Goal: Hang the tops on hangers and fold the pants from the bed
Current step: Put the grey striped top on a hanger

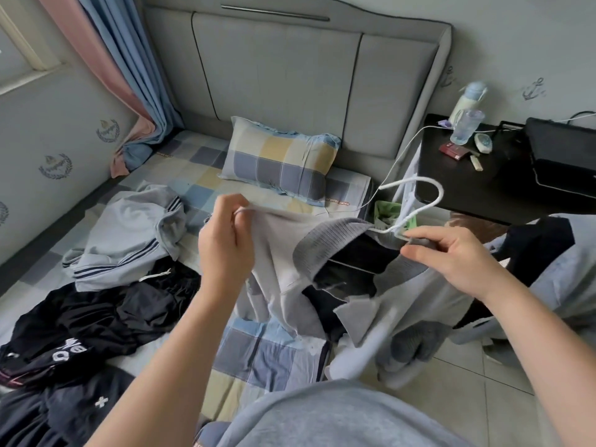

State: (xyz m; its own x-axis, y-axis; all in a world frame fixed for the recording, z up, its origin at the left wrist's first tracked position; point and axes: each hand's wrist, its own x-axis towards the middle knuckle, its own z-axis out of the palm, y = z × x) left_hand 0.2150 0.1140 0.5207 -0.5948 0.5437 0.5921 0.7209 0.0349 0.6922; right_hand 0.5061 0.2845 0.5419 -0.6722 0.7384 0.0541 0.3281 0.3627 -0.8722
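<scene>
Two-handed hold on grey top [280, 253] above bed [258, 356]; pinching its shoulder with left fingers [227, 203]; pinching white hanger [433, 188] with right fingers [419, 251].

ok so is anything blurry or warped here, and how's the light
Head view: wide-angle bend bows the headboard and left wall; soft even light, no glare or hard shadows; left hand, right hand and the white hanger are crisp; the grey top smears along its lower hem; the bottle on the nightstand looks soft.
</scene>
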